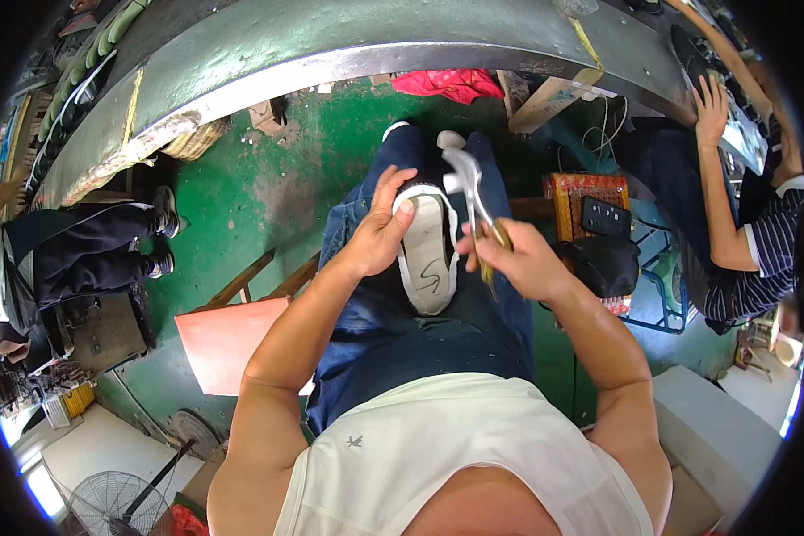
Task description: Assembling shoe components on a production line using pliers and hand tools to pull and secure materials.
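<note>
A shoe (424,246) lies on my lap between my thighs, its pale, flat sole side facing up. A black hand-drawn mark sits near its close end, and a white edge runs round it with dark material at the far end. My left hand (382,234) grips its left side near the far end, thumb pressed on the rim. In my right hand (514,259) is a pair of pincers (464,176) with a shiny curved metal head and yellowish handles. The head stands up beside the shoe's far right edge; whether it touches the shoe I cannot tell.
A long metal-edged workbench (330,67) curves across the far side, with a red cloth (448,85) beneath. Left of me stands a pink-topped stool (232,344). A black phone (606,216) and black bag (603,263) lie at right. Co-workers sit on both sides.
</note>
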`<state>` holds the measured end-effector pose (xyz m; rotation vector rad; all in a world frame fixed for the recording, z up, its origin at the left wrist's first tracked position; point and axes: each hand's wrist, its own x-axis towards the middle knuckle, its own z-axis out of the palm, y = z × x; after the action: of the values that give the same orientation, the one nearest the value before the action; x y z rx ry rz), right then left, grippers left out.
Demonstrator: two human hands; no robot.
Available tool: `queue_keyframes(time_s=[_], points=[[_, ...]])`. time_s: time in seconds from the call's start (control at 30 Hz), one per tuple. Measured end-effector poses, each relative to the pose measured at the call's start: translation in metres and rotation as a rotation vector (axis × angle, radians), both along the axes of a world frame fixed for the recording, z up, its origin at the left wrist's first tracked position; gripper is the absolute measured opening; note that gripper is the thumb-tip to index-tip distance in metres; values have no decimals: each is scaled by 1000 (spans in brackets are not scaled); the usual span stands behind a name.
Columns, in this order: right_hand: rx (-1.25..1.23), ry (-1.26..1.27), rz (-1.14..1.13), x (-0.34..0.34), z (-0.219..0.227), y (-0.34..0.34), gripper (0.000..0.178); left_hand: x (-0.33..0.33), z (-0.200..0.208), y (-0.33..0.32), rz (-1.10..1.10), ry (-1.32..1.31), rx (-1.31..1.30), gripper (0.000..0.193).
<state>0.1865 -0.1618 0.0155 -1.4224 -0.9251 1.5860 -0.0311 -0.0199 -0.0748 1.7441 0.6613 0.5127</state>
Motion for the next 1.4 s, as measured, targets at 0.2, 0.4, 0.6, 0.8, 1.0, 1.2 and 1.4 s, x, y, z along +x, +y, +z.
queue_keyframes(time_s=[0.2,0.4,0.6,0.8,1.0,1.2,1.4], points=[[-166,134,101,-8,-24,-13,29,-3,3,5,-23,-94,-167,56],[-360,314,115,3,1,20,33,-4,0,8,-13,4,-132,54],[-65,-352,243,-4,-45,16,23,3,-16,5,141,-66,-286,47],[267,-651,220,-5,-52,5,23,3,-22,4,161,-152,-228,43],[-186,-56,343,25,-37,13,26,10,-11,-1,135,-27,-296,48],[-278,-179,277,10,-14,29,22,13,-1,4,112,8,-223,41],[477,-848,14,-18,-91,12,20,20,-17,10,217,-225,-223,33]])
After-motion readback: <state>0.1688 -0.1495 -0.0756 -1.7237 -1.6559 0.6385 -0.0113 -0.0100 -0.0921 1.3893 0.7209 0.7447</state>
